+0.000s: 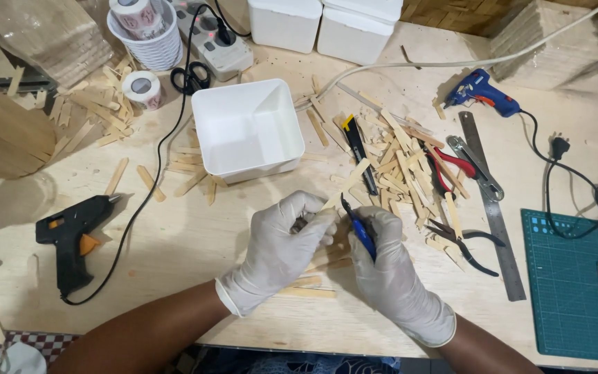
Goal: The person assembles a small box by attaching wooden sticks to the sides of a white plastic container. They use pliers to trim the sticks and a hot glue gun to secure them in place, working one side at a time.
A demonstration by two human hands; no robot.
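Both my hands wear white gloves and meet near the table's front middle. My left hand point(282, 249) pinches a flat wooden craft stick point(347, 181) that slants up and to the right. My right hand point(389, 270) grips a pair of blue-handled cutting pliers point(358, 225), whose dark jaws close on the stick's lower part. More wooden sticks point(309, 287) lie on the table under and between my hands.
An empty white square tub point(247, 128) stands behind my hands. Right of it lie a heap of sticks point(403, 170), a utility knife point(358, 149), red and black pliers, a steel ruler point(493, 208), a blue glue gun point(482, 93) and a green cutting mat point(576, 284). At left lies a black glue gun point(70, 232).
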